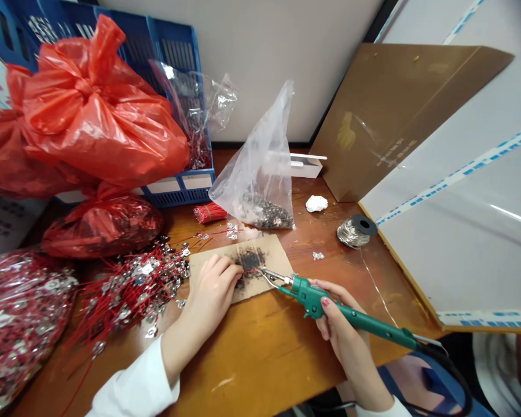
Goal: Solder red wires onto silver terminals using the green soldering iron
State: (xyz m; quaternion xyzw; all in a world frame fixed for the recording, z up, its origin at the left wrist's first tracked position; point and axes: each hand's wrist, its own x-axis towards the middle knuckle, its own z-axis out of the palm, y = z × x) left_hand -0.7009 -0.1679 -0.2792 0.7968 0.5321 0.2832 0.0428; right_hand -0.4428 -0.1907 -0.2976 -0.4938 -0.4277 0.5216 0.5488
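Note:
My right hand (339,324) is closed around a green soldering iron (356,315), whose metal tip points left onto a scorched cardboard pad (269,255). My left hand (213,289) rests on the pad with its fingers curled, pinching a thin red wire (250,271) at the iron's tip. A heap of red wires with metal tabs (130,284) lies just left of that hand. A thin solder strand runs from a solder spool (356,230) toward the iron.
Red plastic bags (91,110) and a blue file rack (173,52) stand at the back left. A clear bag of small metal parts (263,174), a red wire bundle (209,212) and a white lump (316,203) sit behind the pad. A brown board (386,116) leans right.

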